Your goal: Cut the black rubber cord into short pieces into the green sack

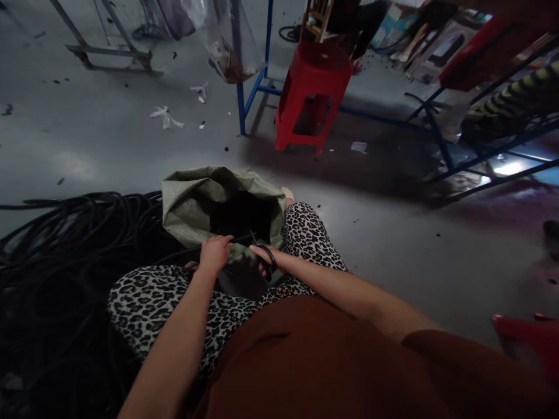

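Note:
My right hand (267, 259) is closed round the black handles of a pair of scissors (271, 263), whose blades point up and left over the near rim of a woven sack. My left hand (215, 252) grips a black rubber strip (239, 238), and its end reaches across to the blades. The pale green sack (187, 201) stands open between my knees, dark inside, so its contents cannot be made out. To the left lies a large heap of long black strips (117, 221), from which one runs toward my left hand.
A red plastic stool (315, 87) stands ahead, beside a blue metal frame (241, 107) with a clear plastic bag (231, 52) hanging from it. White scraps (166, 117) lie on the grey floor. Part of another person (369, 23) shows behind the stool.

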Available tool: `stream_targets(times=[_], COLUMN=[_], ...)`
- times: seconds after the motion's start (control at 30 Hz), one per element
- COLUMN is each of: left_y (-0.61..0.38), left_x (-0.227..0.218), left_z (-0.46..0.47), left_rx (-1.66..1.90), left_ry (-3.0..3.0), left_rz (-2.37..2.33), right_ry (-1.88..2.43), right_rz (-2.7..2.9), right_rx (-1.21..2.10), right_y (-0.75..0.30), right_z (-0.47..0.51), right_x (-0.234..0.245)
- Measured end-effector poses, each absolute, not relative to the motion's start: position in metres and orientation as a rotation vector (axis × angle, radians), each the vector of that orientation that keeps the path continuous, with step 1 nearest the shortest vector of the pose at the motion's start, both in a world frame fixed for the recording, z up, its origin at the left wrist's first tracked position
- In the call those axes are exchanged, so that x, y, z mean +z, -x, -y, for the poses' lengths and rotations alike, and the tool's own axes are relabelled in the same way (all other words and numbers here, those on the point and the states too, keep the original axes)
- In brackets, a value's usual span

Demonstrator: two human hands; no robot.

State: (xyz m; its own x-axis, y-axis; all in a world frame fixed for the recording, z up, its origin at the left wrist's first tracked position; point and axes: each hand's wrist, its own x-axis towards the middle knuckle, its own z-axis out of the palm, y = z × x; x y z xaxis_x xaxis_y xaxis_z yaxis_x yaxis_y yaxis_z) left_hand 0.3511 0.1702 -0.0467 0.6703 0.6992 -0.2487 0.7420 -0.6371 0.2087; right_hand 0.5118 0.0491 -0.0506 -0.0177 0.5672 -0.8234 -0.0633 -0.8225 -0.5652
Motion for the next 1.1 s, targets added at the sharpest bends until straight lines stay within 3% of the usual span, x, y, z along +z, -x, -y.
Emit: stream_targets(times=[0.4, 1.1], left_y=[-0.348, -0.342], left_x=[-0.054, -0.050], left_z=[-0.172, -0.180], left_rx=[-0.176, -0.182], left_ry=[-2.627, -2.581], left_rz=[-1.062, -1.174], right_ry=[1.799, 1.873], right_rz=[0.547, 0.427], right_rx=[2.012, 1.673], right_y=[-0.517, -0.518], right_z=[-0.050, -0.057], right_x=[-0.047, -0.056])
